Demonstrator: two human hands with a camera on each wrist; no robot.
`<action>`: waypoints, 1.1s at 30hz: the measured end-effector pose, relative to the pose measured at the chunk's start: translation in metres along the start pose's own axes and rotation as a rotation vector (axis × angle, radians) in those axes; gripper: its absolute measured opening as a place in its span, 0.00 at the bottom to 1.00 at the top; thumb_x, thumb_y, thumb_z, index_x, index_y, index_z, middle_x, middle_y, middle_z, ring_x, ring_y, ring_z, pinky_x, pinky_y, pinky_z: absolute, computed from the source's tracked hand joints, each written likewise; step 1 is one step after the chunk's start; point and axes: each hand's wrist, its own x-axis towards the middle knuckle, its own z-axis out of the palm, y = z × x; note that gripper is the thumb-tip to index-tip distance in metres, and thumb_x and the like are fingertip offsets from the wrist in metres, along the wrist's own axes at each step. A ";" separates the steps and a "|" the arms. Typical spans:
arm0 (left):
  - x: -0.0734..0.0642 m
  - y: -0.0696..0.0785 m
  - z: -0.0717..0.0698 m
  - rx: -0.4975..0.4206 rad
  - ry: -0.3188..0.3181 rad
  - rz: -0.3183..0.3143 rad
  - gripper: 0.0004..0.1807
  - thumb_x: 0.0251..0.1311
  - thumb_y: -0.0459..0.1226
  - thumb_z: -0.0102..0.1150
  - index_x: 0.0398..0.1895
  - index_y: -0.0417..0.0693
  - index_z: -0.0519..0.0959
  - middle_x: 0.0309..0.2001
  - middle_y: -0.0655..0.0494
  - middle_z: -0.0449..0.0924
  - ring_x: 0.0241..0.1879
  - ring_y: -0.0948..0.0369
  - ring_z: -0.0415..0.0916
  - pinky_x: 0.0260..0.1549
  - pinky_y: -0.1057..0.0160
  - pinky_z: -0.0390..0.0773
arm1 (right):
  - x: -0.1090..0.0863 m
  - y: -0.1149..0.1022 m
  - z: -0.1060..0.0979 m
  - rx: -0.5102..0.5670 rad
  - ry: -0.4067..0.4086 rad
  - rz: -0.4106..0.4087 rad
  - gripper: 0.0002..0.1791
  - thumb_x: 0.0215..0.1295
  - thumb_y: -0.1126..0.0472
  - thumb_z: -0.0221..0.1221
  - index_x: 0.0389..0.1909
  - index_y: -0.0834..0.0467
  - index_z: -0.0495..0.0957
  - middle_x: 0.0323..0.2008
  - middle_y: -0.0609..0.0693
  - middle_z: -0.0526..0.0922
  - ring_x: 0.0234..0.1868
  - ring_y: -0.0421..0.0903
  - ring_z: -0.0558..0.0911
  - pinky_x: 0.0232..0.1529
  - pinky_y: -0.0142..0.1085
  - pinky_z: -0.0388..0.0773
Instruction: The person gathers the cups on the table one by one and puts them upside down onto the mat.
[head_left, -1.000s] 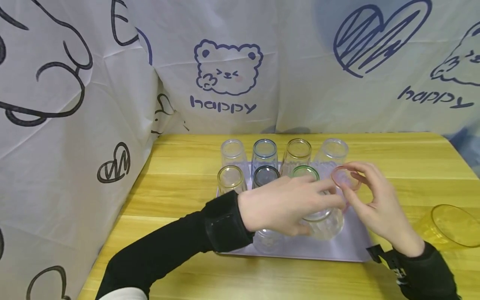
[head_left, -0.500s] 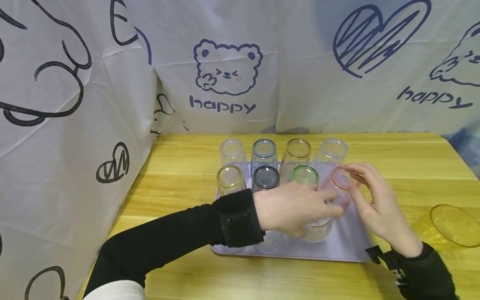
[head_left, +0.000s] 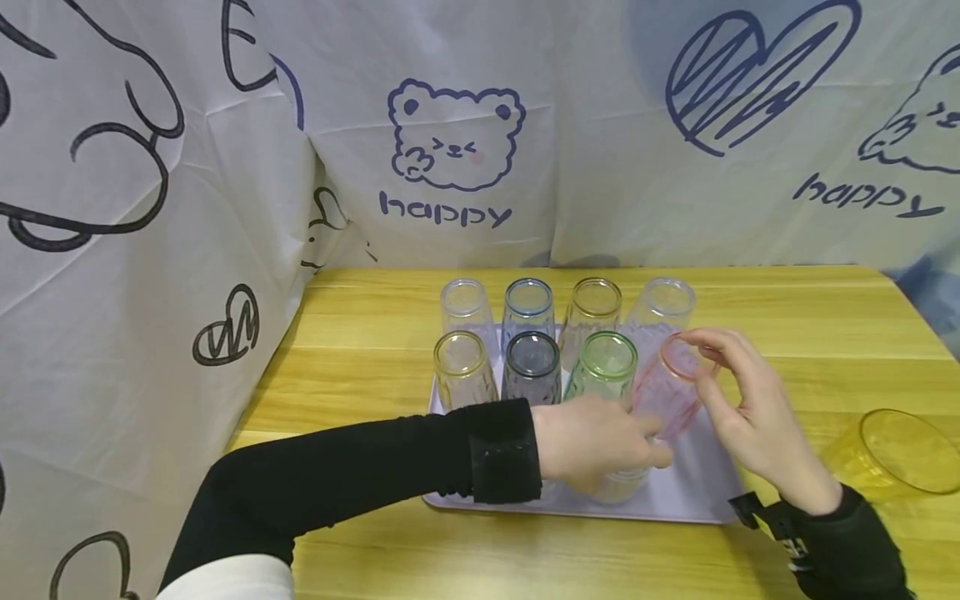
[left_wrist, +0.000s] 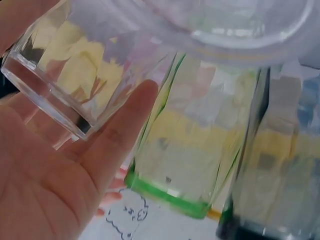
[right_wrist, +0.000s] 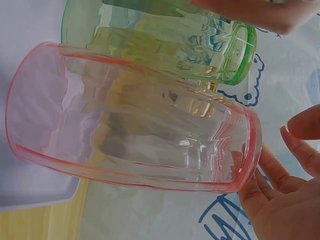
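My left hand holds an upside-down clear glass low over the front part of the lilac tray; its fingers curve round the glass near the base. On the tray's right side stands an upside-down pink glass. My right hand is beside its base, and in the right wrist view some fingertips touch the base edge while others stand apart. Just left of the pink glass is an upside-down green glass, close behind my left hand. The left forearm hides much of the tray's front row.
A grey glass and a pale yellow-rimmed glass share the green glass's row. Several more inverted glasses stand behind. A larger amber glass is on the wooden table, right of the tray. A printed cloth hangs behind.
The left hand has moved down and left with the clear glass, uncovering the green and pink glasses. The pink glass has shifted slightly left; the right hand's fingers around it have loosened.
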 end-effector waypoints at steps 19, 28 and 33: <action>0.010 0.001 0.028 0.035 0.025 -0.053 0.38 0.53 0.51 0.74 0.67 0.69 0.67 0.63 0.65 0.72 0.57 0.60 0.77 0.44 0.66 0.84 | -0.002 -0.005 0.003 0.138 0.018 0.021 0.25 0.55 0.87 0.53 0.56 0.73 0.75 0.55 0.47 0.79 0.61 0.34 0.77 0.66 0.23 0.72; -0.003 -0.001 0.025 -0.053 0.068 -0.105 0.44 0.59 0.52 0.69 0.76 0.68 0.58 0.73 0.61 0.65 0.62 0.57 0.76 0.47 0.65 0.85 | -0.009 -0.008 0.012 0.233 0.054 -0.062 0.28 0.47 0.90 0.53 0.53 0.77 0.75 0.55 0.50 0.81 0.61 0.39 0.79 0.64 0.26 0.75; -0.027 -0.007 0.025 -0.115 0.168 -0.146 0.44 0.60 0.54 0.67 0.76 0.63 0.58 0.71 0.60 0.68 0.60 0.59 0.76 0.44 0.65 0.86 | -0.021 -0.016 0.019 0.215 0.023 -0.079 0.30 0.43 0.88 0.56 0.54 0.75 0.76 0.55 0.48 0.80 0.60 0.37 0.80 0.63 0.24 0.76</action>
